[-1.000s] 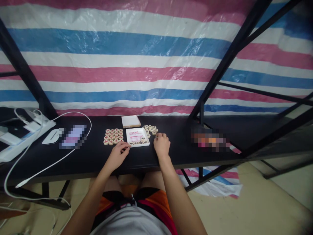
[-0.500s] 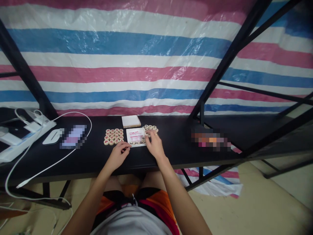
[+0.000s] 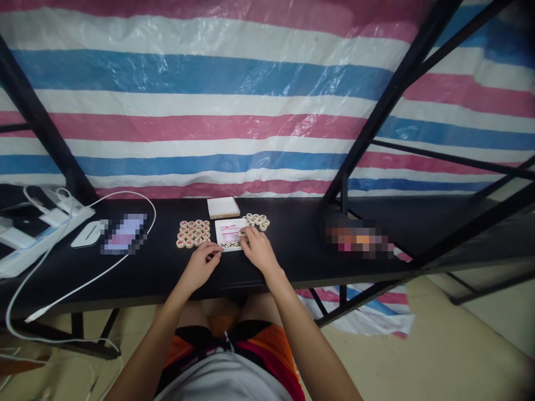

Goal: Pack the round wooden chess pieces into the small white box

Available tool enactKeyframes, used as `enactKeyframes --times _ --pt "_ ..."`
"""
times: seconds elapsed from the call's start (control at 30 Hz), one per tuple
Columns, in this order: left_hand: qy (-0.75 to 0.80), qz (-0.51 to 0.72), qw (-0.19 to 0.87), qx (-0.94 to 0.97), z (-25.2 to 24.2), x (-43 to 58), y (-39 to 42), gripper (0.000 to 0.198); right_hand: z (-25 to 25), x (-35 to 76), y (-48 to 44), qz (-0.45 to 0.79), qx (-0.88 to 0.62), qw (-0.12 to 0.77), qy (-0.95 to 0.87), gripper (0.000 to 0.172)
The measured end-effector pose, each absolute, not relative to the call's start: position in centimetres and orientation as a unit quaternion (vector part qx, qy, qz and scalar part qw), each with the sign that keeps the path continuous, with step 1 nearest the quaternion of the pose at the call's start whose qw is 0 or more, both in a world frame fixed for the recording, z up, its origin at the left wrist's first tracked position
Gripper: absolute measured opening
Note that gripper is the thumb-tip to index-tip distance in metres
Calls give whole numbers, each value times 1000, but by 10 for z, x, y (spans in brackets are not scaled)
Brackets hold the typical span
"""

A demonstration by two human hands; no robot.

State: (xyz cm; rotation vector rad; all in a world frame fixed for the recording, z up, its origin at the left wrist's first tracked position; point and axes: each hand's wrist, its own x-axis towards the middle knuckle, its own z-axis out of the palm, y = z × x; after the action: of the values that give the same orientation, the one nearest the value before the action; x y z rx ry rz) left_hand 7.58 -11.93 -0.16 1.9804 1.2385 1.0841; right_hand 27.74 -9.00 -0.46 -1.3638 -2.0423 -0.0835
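Note:
A shallow white box with a pink print inside lies before me, and several black-marked Chinese chess pieces stand along its near side. My left hand has its fingers curled together, the tips at the box's near left corner. Over the box's right side is my right hand, closed in a pinch on a pale chess piece, which the fingers partly cover. Several loose black-marked pieces lie just beyond this hand. Red-marked pieces sit in neat rows left of the box.
Behind the box is a white lid. On the left lie a phone, a white flat device, a power strip and a looping white cable. A blurred-out item is on the right. Black frame bars flank the narrow black table.
My right hand has moved left, from beside the loose black-marked pieces to over the box, with a chess piece in its fingers. My left hand stays at the box corner.

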Motion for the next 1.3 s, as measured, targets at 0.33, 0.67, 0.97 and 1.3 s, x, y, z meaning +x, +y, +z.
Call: enactKeyframes --times 0.33,0.67,0.97,1.3 --pt "464 403 280 737 0 76 -121 21 -4 277 -89 -6 -505 347 -790 16" --pt "457 407 271 743 -1 76 -119 20 -10 277 -82 19 -504 358 -786 12" --pt "455 408 273 743 -3 75 -118 21 -12 276 -80 37 -504 375 -777 16" --pt "456 408 279 740 -1 76 -119 21 -8 276 -83 20 -480 377 -792 23"
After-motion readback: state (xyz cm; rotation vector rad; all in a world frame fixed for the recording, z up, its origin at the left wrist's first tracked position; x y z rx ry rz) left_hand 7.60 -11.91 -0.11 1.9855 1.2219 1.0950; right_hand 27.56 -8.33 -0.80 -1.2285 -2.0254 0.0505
